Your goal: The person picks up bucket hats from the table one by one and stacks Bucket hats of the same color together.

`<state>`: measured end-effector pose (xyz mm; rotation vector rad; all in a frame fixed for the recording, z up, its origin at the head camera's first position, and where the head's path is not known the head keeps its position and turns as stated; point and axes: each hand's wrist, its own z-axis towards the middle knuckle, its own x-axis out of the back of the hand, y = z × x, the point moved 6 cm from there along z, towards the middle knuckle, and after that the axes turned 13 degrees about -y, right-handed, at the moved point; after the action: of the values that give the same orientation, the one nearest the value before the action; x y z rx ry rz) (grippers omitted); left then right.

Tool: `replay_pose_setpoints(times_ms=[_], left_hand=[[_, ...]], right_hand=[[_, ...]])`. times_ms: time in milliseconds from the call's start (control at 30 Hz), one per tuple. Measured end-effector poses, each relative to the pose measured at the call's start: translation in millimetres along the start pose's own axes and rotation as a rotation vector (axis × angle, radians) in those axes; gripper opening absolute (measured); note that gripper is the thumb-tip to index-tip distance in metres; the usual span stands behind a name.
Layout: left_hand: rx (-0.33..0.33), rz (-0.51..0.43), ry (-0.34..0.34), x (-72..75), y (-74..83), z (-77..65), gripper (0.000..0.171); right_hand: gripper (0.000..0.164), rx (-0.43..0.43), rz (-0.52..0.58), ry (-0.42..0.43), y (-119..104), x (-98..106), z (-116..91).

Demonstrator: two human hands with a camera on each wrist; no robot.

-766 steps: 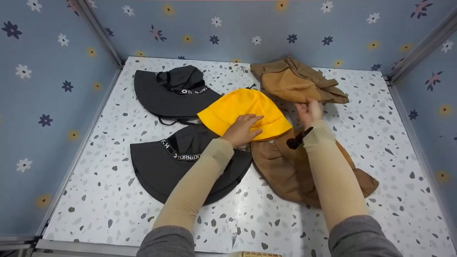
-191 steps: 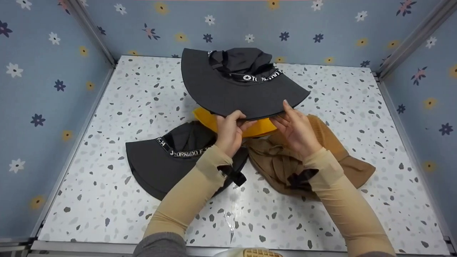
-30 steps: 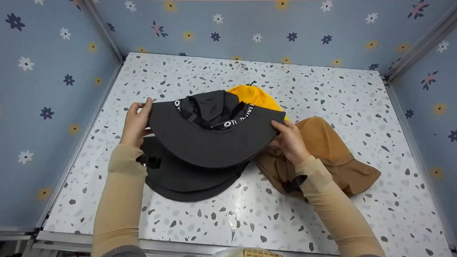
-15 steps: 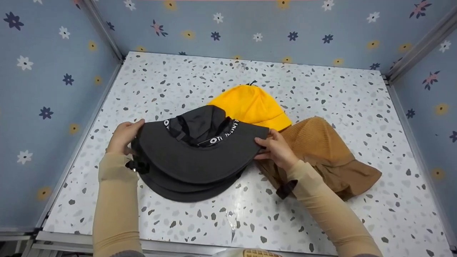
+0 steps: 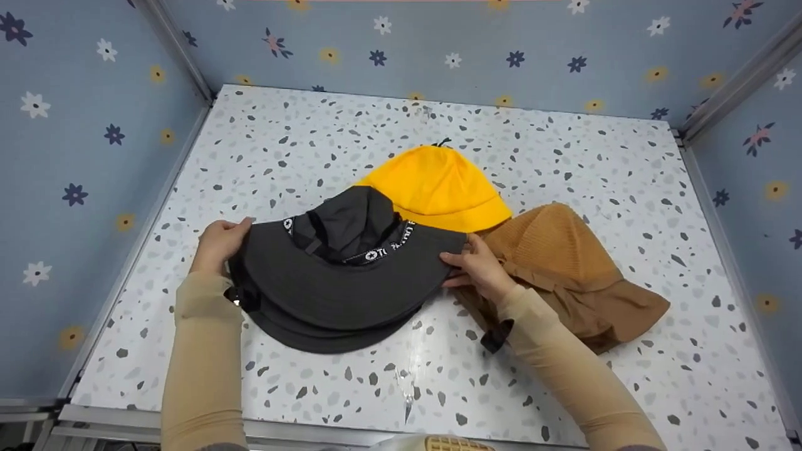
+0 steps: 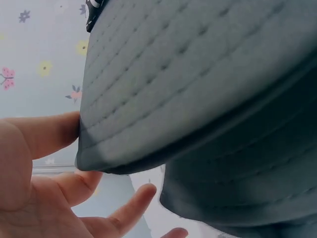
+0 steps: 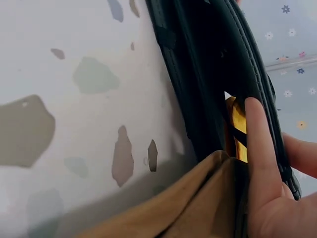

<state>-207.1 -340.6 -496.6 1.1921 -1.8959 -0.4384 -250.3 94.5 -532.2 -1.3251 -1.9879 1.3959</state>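
Observation:
The upper black wide-brimmed hat [image 5: 338, 291] lies tilted over another black hat [image 5: 329, 344], whose lower brim edge shows beneath. My left hand [image 5: 218, 245] pinches the upper brim's left corner; in the left wrist view the thumb and a finger meet there, the other fingers [image 6: 133, 203] spread. At the brim's right end my right hand [image 5: 481, 268] grips it, thumb on top and fingers below. A yellow bucket hat [image 5: 438, 188] sits behind, partly covered by the black hat. Brown hat fabric [image 5: 557, 263] lies beside my right wrist.
Under everything is a white speckled tabletop [image 5: 301, 125]. Blue flowered panels stand behind [image 5: 413, 37] and at the left [image 5: 69, 238] and right [image 5: 752, 169]. A metal rail [image 5: 301, 432] runs along the front edge.
The far brown hat has joined the near one. The black hat from the back left was lifted, carried over the yellow hat and lowered onto the front black hat; lately it sank slightly.

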Motion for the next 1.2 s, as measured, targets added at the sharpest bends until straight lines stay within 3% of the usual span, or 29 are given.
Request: replay_pose_setpoints(times_ms=[467, 667, 900, 1033, 1200], left_hand=[[0.034, -0.028, 0.074, 0.4, -4.4, 7.5, 0.064], [0.03, -0.047, 0.179, 2.4, -0.1, 8.9, 0.057], [0.026, -0.061, 0.317, 2.5, -4.2, 16.9, 0.048], [0.002, -0.123, 0.294, -0.3, -6.6, 20.7, 0.052], [-0.027, -0.198, 0.208, -4.7, -6.8, 25.5, 0.075]], right_hand=[[0.04, 0.032, -0.122, 0.055, -4.7, -2.7, 7.1], [0.052, 0.051, -0.172, 0.068, -5.9, -5.8, 10.3], [0.067, 0.019, -0.415, 0.109, -6.8, -10.1, 7.5], [0.065, 0.044, -0.524, 0.111, -6.5, -14.0, 7.6], [0.06, 0.094, -0.708, 0.158, -9.4, -17.0, 8.9]])
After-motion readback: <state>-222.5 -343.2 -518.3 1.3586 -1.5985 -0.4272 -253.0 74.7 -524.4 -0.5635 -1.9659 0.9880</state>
